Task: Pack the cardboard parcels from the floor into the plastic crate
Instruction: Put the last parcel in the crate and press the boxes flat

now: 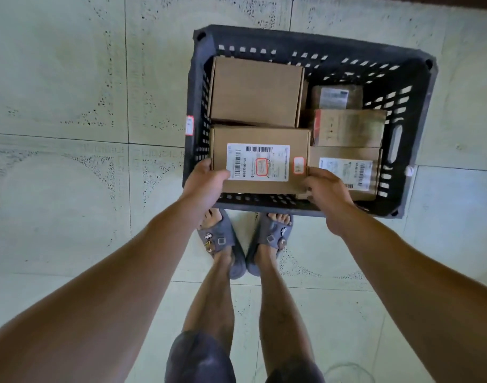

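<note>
A dark slotted plastic crate (413, 106) stands on the tiled floor in front of my feet. Inside its near left corner lies a cardboard parcel with a white shipping label (264, 139). My left hand (205, 185) grips that parcel's near left corner and my right hand (326, 190) grips its near right corner. A plain cardboard parcel (257, 91) lies behind it at the far left. On the right side of the crate sit three smaller parcels: a labelled one nearest (344, 168), a plain one in the middle (350, 128), and a taped one farthest (337, 96).
Pale green floor tiles (71, 175) surround the crate on every side. My feet in grey slippers (223, 244) stand just short of the crate's near rim. A dark strip (402, 0) runs along the top right edge. No parcels show on the floor.
</note>
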`<state>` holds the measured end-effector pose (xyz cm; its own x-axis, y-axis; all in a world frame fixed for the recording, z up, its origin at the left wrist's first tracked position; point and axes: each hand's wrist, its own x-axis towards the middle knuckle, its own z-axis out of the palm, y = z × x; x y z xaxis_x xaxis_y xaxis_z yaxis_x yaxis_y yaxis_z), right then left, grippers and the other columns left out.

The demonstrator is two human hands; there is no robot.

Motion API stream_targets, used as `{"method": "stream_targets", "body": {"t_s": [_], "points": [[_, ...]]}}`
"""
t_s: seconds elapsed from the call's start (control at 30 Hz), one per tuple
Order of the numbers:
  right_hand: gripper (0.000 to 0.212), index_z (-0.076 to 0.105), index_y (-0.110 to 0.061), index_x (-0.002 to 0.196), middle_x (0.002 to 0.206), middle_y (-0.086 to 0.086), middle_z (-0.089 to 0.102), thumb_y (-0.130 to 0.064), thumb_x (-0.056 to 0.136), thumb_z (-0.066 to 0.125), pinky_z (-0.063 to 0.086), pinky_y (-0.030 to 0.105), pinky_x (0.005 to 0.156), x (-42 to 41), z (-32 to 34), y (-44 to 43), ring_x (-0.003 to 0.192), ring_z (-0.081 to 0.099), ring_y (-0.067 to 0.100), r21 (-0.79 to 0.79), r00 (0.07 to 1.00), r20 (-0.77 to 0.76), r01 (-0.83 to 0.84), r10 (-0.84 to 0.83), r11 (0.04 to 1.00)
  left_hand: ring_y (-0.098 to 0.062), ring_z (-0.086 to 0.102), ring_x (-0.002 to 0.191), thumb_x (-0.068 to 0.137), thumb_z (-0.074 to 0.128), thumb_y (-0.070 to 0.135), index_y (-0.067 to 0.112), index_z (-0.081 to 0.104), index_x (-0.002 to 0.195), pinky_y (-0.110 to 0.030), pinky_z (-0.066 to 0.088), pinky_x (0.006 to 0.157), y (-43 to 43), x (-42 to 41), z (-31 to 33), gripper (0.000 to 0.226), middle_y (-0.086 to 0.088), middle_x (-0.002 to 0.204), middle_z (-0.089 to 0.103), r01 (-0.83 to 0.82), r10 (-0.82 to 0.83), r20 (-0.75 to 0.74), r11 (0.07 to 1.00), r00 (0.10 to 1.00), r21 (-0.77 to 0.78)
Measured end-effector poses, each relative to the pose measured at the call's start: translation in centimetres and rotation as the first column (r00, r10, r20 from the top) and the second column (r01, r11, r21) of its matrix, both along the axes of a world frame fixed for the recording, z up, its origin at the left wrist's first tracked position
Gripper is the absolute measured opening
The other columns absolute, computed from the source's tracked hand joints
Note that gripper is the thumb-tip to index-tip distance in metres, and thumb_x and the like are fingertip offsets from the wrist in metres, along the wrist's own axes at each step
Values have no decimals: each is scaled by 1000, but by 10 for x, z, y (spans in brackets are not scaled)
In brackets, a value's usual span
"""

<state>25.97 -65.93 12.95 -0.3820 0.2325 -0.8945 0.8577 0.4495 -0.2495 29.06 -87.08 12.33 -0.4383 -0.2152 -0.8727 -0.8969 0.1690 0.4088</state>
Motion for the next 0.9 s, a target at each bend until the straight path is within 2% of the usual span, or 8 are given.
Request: {"method": "stream_targets", "body": {"t_s": [0.1, 0.23, 0.3, 0.47, 0.53, 0.63, 0.77, 0.9], "points": [[36, 53, -18, 130, 113, 12, 55, -18, 94, 50, 44, 38, 97, -3, 2, -3, 104, 54, 26, -18, 998, 54, -31, 32, 999, -10, 59, 95, 89, 58, 24, 24, 54, 127, -24, 42, 73, 0, -1, 5, 38, 8, 114, 64, -3, 4, 24, 1000, 1000, -23], [28, 59, -6, 116, 104, 23, 56, -12, 90, 51, 45, 42, 92, -3, 31, 0, 102, 57, 32, -27, 998, 51, -37, 38, 999, -14, 60, 101, 86, 57, 33, 27, 52, 132, -31, 44, 76, 4, 3, 28, 47, 6, 120, 64, 15, -13, 33, 999, 999, -48], [12, 61, -15, 90, 90, 16, 55, -12, 88, 51, 46, 42, 87, -4, 54, 3, 94, 57, 30, -64, 999, 28, -29, 31, 998, -9, 60, 94, 89, 55, 28, 30, 58, 124, -26, 44, 71, 11, 4, 49, 36, 10, 113, 66, 6, -7, -18, 999, 1000, -51], [13, 60, -20, 85, 95, 1, 54, -23, 76, 50, 47, 40, 79, 3, 126, 33, 89, 52, 20, -125, 1000, -23, 11, -14, 992, -16, 61, 106, 90, 55, 28, 21, 61, 122, -32, 44, 82, 36, 7, 127, 33, 4, 120, 66, 24, -24, -104, 1000, 994, -8], [23, 66, -22, 99, 102, -1, 60, -23, 79, 53, 48, 46, 96, 6, 167, 42, 96, 57, 19, -134, 995, -52, 78, -86, 988, -18, 57, 116, 92, 54, 27, 14, 58, 129, -35, 41, 94, 48, 4, 167, 39, 3, 130, 62, 40, -38, -141, 999, 989, 13], [33, 65, -19, 117, 112, 8, 65, -19, 85, 56, 46, 50, 101, 15, 232, 56, 105, 60, 30, -149, 977, -150, 130, -152, 980, -17, 53, 121, 96, 54, 25, 17, 52, 137, -35, 37, 108, 66, 1, 232, 42, 7, 131, 56, 58, -46, -189, 996, 981, 62], [34, 63, -21, 121, 111, 2, 65, -17, 88, 59, 47, 40, 98, 37, 314, 88, 101, 59, 20, -159, 917, -282, 245, -281, 956, -20, 58, 116, 92, 57, 27, 19, 61, 126, -34, 42, 102, 94, -5, 303, 36, 1, 131, 61, 115, -86, -241, 987, 967, 110], [36, 55, -17, 129, 120, 4, 60, -11, 94, 56, 45, 36, 100, 63, 388, 129, 113, 55, 21, -198, 823, -360, 392, -439, 898, -15, 53, 117, 95, 55, 24, 18, 55, 134, -32, 39, 104, 136, -13, 366, 40, 4, 131, 57, 212, -156, -298, 963, 942, 167]]}}
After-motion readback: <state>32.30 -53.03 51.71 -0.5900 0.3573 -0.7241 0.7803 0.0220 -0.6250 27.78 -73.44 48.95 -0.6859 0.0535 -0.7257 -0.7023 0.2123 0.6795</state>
